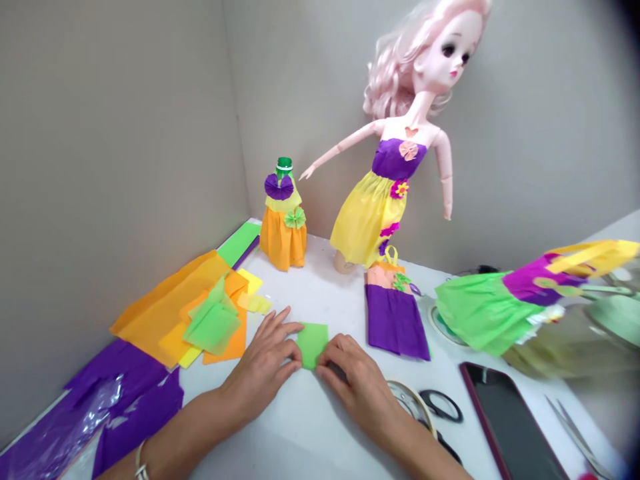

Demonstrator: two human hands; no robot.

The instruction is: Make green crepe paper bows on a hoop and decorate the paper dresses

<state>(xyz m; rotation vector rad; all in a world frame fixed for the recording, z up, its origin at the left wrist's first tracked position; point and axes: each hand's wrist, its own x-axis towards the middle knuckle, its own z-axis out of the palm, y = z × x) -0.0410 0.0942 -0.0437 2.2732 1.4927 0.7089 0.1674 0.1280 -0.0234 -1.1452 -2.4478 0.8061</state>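
A small light-green piece of paper [313, 339] lies on the white table between my two hands. My left hand [267, 353] is at its left edge, thumb and index finger pressed on it and the other fingers stretched forward. Curled fingers of my right hand [350, 370] pinch the paper's right edge, their tips partly hidden. Left of my left hand lies a loose pile of green paper pieces [215, 323] over orange and yellow sheets [170, 303]. Close behind my right hand is a small purple-and-orange paper dress [397, 320].
A pink-haired doll [383, 220] in a purple and yellow dress stands at the back, beside a green bottle dressed in orange paper [283, 233]. At right lie a tape roll [425, 408], black-handled scissors [443, 405], a phone [515, 427] and a green-skirted dress [480, 310]. Purple paper [135, 387] covers the left.
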